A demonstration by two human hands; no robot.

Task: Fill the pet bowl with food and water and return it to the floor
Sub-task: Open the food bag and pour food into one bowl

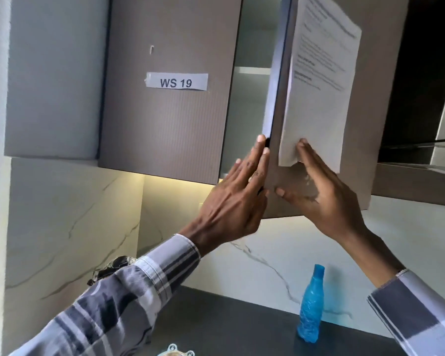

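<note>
Narrow gap beside ajar cabinet door, shelf seemingly bare behind.

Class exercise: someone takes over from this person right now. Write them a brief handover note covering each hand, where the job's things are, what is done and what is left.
Left hand: fingers straight, on the edge of the half-open cabinet door.
Right hand: flat against the door's front, fingertips at the taped paper.
Things: blue bottle stands capped on the dark counter. A small part of an object shows at the bottom edge, maybe the bowl; cannot tell. No food in view; the visible cabinet shelf looks bare.
Done: nothing that the picture shows.
Left: find food, fill the bowl with food and water, put it on the floor.
</note>
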